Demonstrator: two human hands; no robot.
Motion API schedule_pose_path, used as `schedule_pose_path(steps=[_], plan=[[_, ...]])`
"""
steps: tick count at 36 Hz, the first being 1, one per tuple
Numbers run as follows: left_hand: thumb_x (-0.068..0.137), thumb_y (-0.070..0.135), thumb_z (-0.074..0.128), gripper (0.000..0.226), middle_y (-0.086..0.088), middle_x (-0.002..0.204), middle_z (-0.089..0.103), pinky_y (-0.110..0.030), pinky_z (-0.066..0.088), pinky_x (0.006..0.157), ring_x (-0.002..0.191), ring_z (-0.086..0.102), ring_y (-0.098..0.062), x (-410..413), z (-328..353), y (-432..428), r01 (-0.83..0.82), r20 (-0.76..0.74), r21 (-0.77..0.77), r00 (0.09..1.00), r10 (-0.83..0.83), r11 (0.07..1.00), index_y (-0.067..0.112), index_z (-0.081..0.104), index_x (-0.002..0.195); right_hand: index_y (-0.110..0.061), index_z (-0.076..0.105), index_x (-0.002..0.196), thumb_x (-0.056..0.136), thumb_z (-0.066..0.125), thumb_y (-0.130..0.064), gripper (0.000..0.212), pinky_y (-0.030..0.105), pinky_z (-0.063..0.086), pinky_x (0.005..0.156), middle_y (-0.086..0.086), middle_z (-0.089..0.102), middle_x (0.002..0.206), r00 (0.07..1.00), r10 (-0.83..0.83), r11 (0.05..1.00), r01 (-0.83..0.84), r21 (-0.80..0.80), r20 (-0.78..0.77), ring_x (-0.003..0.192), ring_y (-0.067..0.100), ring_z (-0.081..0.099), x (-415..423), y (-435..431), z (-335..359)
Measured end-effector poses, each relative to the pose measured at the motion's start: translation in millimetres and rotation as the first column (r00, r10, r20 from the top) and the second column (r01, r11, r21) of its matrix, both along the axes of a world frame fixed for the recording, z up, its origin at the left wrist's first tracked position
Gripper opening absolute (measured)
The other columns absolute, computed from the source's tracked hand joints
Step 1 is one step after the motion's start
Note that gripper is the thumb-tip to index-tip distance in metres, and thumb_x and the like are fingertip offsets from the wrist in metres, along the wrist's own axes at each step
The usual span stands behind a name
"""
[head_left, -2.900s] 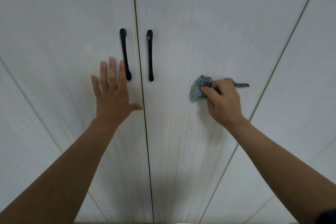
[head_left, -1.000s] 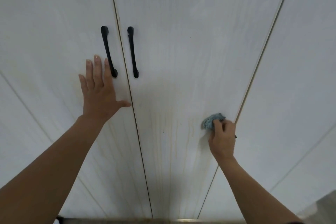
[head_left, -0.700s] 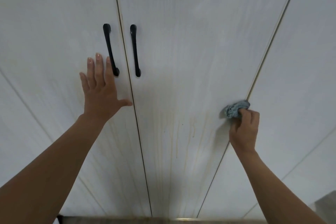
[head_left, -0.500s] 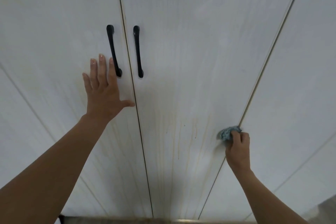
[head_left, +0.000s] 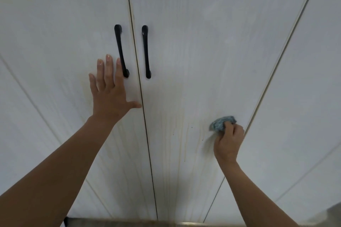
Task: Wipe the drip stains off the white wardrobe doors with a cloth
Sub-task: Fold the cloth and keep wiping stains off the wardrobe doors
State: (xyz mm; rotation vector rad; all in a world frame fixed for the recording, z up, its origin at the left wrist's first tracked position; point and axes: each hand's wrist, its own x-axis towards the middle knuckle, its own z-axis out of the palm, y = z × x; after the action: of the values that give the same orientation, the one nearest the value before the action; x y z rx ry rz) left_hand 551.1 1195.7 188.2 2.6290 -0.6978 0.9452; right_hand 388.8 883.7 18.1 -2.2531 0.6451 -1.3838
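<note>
My right hand (head_left: pixel 228 142) grips the cloth (head_left: pixel 221 123); left hand (head_left: pixel 108 94) flat. Risk: wiping right of the drip stains (head_left: pixel 181 134) leaves them.

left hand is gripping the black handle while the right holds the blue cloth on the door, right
Not gripping: the head view shows the left hand flat on the door, fingers straight, beside the black handle. The right hand does hold the blue cloth.

Legible text, labels, brands, numbers, signs: none. I find no readable marking on the white wardrobe doors (head_left: pixel 203 42) in front of me, on their two black handles (head_left: pixel 120 51), or on the cloth (head_left: pixel 220 124) that my right hand (head_left: pixel 228 143) grips.
</note>
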Motion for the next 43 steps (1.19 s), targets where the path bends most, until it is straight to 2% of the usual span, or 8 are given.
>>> schedule_pose_path(steps=[4,10,14,21,32,36,40,43], plan=[[0.051,0.074,0.084,0.162,-0.013,0.170,-0.014,-0.067,0.005,0.123,0.157,-0.012,-0.038,-2.1,1.4,-1.7,-0.008,-0.017,0.001,1.000,0.008,1.000,0.017,-0.021,0.161,0.006,0.062,0.112,0.080,0.064,0.018,0.034,0.052,0.054,0.082,0.021,0.053,0.105,0.993,0.109,0.994,-0.110,-0.022,-0.039,0.098,0.033,0.050,-17.0,-17.1,-1.1],[0.048,0.076,0.084,0.162,-0.013,0.170,-0.010,-0.067,0.007,0.122,0.157,-0.005,-0.041,-1.6,1.5,-0.7,-0.023,0.005,0.008,1.000,0.023,1.000,0.014,-0.013,0.162,0.007,0.057,0.113,0.090,0.042,0.002,0.028,0.005,0.031,0.085,0.021,0.053,0.108,0.948,-0.067,0.981,0.007,0.192,0.311,0.101,0.022,0.045,-13.0,-24.6,76.7],[0.050,0.075,0.083,0.162,-0.011,0.170,-0.014,-0.066,0.004,0.122,0.157,-0.009,-0.039,-3.1,2.1,-1.1,-0.016,-0.007,0.011,1.000,0.016,1.000,0.016,-0.018,0.161,0.007,0.058,0.118,0.088,0.041,0.000,0.034,0.024,0.035,0.086,0.027,0.053,0.107,0.937,-0.150,0.968,0.074,0.241,0.315,0.100,0.027,0.046,7.3,-7.8,71.7],[0.051,0.078,0.082,0.161,-0.012,0.170,-0.013,-0.066,0.003,0.122,0.157,-0.009,-0.038,-4.0,2.5,0.1,-0.021,-0.018,0.011,1.000,0.021,1.000,0.017,-0.019,0.161,0.006,0.068,0.108,0.080,0.069,0.018,0.031,0.043,0.054,0.076,0.018,0.058,0.099,0.981,0.182,0.964,-0.192,-0.186,-0.071,0.092,0.031,0.051,3.2,20.7,-2.9],[0.050,0.080,0.079,0.160,-0.011,0.170,-0.011,-0.066,0.007,0.122,0.157,-0.006,-0.039,-1.0,0.3,0.0,-0.016,0.004,0.010,1.000,0.016,1.000,0.017,-0.016,0.162,0.000,0.054,0.123,0.092,0.047,0.000,0.032,0.011,0.039,0.092,0.005,0.046,0.117,0.863,-0.188,0.914,-0.021,0.405,0.470,0.107,0.018,0.050,19.9,15.7,79.7],[0.049,0.080,0.081,0.162,-0.008,0.170,-0.012,-0.066,0.008,0.122,0.157,-0.005,-0.038,0.1,-0.7,0.7,-0.023,0.015,0.013,1.000,0.023,1.000,0.017,-0.018,0.161,-0.009,0.053,0.108,0.088,0.046,0.014,0.031,0.024,0.037,0.080,0.002,0.051,0.095,0.895,-0.074,0.982,-0.011,0.188,0.440,0.093,0.004,0.046,39.5,43.8,62.0],[0.049,0.081,0.080,0.164,-0.009,0.170,-0.012,-0.066,0.007,0.122,0.158,-0.005,-0.039,1.2,-0.7,1.0,-0.014,0.022,0.018,1.000,0.013,1.000,0.020,-0.026,0.159,-0.008,0.055,0.114,0.090,0.055,0.006,0.027,0.037,0.045,0.080,0.015,0.055,0.098,0.981,0.180,0.942,-0.150,-0.299,0.078,0.089,0.027,0.046,41.7,50.9,13.3],[0.048,0.081,0.081,0.165,-0.007,0.170,-0.011,-0.066,0.008,0.122,0.158,-0.003,-0.038,2.1,-1.7,1.4,-0.012,0.036,0.003,0.999,0.012,1.000,0.022,-0.028,0.158,-0.003,0.062,0.111,0.093,0.053,0.001,0.021,0.039,0.048,0.075,0.010,0.054,0.100,0.965,0.263,0.895,-0.248,-0.372,-0.010,0.089,0.027,0.048,34.2,41.5,10.0]])
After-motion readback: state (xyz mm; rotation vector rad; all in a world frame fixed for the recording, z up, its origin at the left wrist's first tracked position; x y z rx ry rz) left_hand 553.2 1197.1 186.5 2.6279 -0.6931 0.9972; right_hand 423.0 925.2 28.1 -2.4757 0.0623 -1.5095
